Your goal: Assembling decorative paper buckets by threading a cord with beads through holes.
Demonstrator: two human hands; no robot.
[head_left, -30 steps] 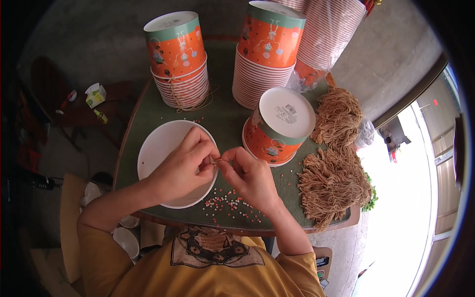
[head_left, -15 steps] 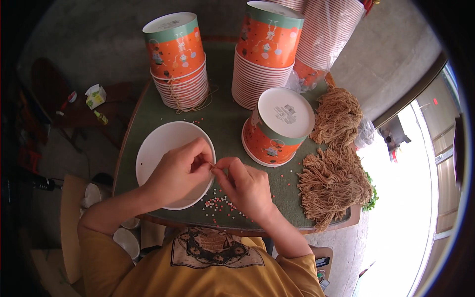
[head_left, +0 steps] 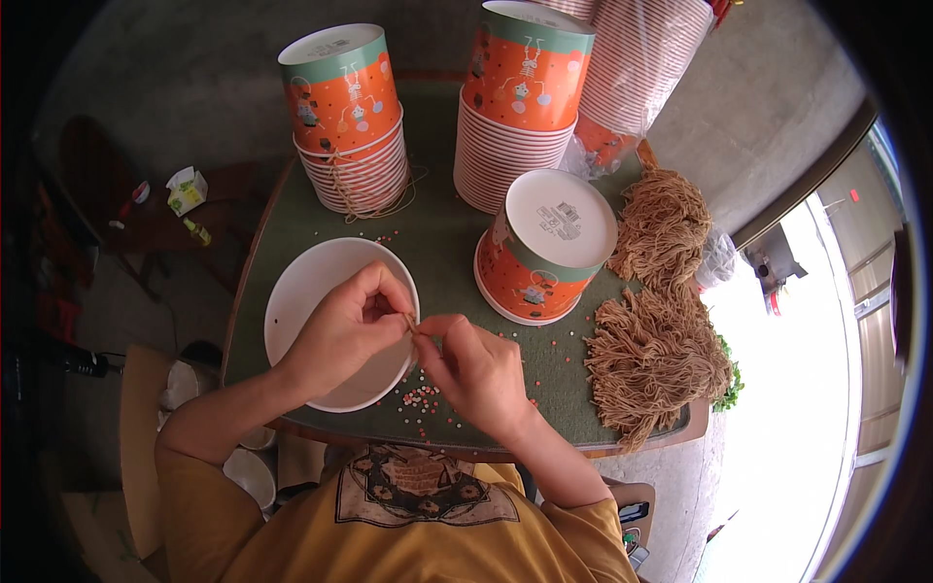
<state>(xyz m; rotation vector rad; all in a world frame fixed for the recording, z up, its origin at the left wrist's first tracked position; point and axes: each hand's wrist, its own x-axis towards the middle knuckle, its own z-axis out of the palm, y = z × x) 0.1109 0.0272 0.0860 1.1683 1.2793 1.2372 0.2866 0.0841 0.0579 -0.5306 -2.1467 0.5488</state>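
My left hand (head_left: 348,328) hovers over a white bowl (head_left: 296,291) and pinches the end of a thin tan string (head_left: 414,329). My right hand (head_left: 478,367) meets it fingertip to fingertip and pinches the same string from the other side, just at the bowl's right rim. Small red, white and green beads (head_left: 422,398) lie scattered on the green tabletop (head_left: 442,243) under and in front of my right hand. Whether a bead sits on the string is too small to tell.
An upside-down orange paper cup stack (head_left: 544,248) stands right of my hands. Taller cup stacks (head_left: 352,121) (head_left: 520,97) and a bagged stack (head_left: 637,68) stand at the back. Bundles of tan strings (head_left: 651,360) (head_left: 661,223) lie at the right edge.
Both hands have shifted slightly toward me and to the left over the bowl's rim, fingertips still pinched together. Nothing else has moved.
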